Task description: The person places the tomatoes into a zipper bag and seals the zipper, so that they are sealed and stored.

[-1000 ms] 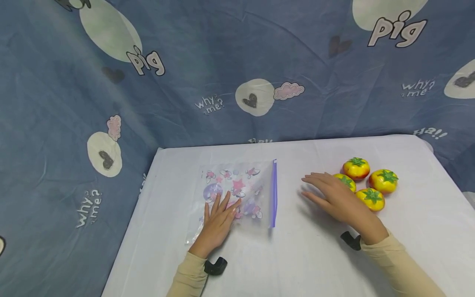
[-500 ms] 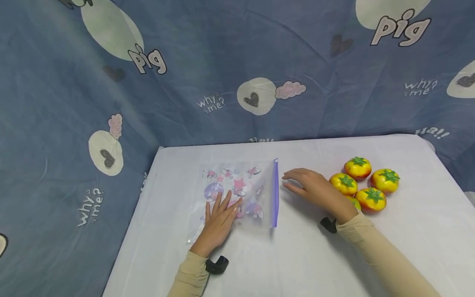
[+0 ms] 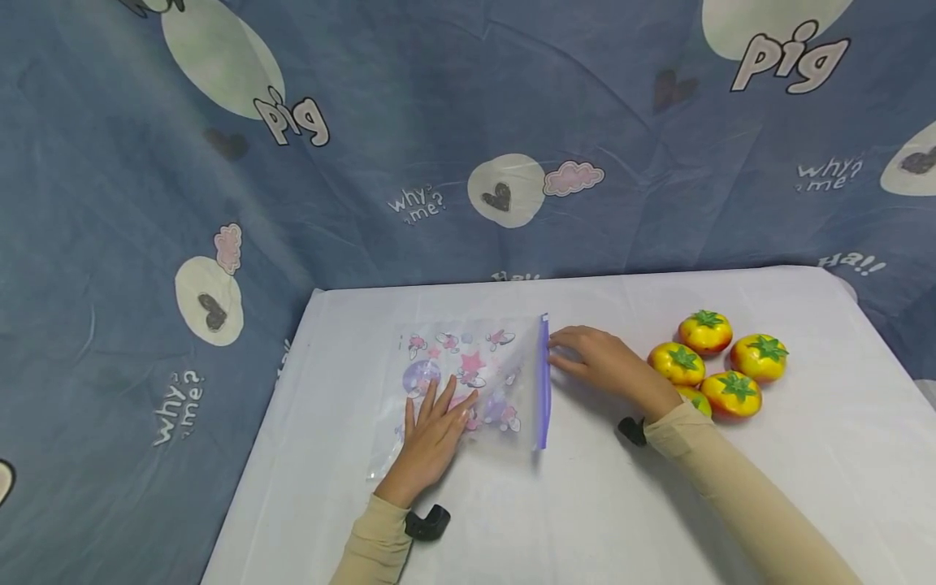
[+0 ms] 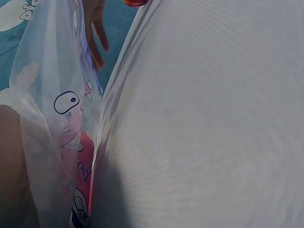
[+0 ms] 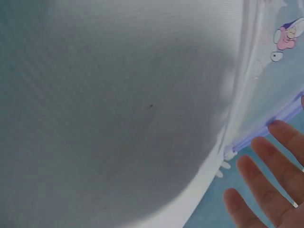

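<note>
A clear plastic zip bag [image 3: 504, 357] printed with pink and purple cartoons lies flat, its purple zip strip [image 3: 544, 406] on the right. My left hand [image 3: 427, 447] rests on the bag with fingers spread. At the upper part of the strip, the fingertips of my right hand [image 3: 607, 361] come right up to the edge. In the right wrist view its fingers [image 5: 266, 185] are fairly straight and spread, one fingertip at the purple strip [image 5: 256, 135]. The left wrist view shows the bag [image 4: 52, 99] close up, with fingers of my right hand [image 4: 97, 38] behind it.
Several yellow-red fruits with green leafy tops, persimmon-like, sit in a cluster right of my right hand, such as this fruit [image 3: 758, 357]. My right forearm partly covers one fruit [image 3: 696, 400]. A white-covered table [image 3: 556, 520] meets a blue printed cloth [image 3: 366, 162] behind.
My right hand has moved left from beside the fruits to the bag's purple strip, uncovering more of the fruits. My left hand stays on the bag.
</note>
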### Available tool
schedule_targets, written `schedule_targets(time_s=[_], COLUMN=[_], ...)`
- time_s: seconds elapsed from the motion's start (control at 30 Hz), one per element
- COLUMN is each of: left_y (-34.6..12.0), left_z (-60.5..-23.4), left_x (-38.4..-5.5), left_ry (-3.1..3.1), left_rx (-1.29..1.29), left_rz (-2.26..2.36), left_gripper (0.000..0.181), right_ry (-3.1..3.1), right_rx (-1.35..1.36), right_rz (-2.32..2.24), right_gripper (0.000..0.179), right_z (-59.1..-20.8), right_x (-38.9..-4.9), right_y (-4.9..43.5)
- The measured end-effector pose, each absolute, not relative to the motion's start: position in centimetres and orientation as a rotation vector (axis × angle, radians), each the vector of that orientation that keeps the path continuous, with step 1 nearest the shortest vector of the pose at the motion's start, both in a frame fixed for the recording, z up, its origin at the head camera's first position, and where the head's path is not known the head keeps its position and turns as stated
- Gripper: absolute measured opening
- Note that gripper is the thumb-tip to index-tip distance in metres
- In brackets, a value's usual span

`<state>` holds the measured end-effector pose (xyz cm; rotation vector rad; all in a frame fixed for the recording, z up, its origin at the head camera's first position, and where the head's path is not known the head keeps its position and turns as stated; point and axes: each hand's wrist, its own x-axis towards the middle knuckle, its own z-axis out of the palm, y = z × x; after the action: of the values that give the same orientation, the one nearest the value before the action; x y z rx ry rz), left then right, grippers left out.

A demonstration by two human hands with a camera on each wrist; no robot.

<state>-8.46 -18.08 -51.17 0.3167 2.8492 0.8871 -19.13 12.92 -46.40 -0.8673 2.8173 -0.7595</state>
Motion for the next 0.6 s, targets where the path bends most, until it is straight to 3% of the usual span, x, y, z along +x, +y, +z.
schedule_targets(time_s=[0.43, 0.6], left_y=[-18.1, -18.0], left_z=[-51.3, -51.3], left_x=[-8.5, -8.5], left_ry=[2.848, 2.852], left_rx=[0.307, 0.305], left_rz=[0.877, 0.866], left_gripper=[0.047, 0.047], right_ry=[2.846, 2.829], right_rx=[-0.931, -0.972], right_rz=[-0.781, -0.783], right_gripper=[0.029, 0.034], right_z=[-47.2, -47.5], right_x=[-20.8, -21.3], right_y=[12.5, 12.3])
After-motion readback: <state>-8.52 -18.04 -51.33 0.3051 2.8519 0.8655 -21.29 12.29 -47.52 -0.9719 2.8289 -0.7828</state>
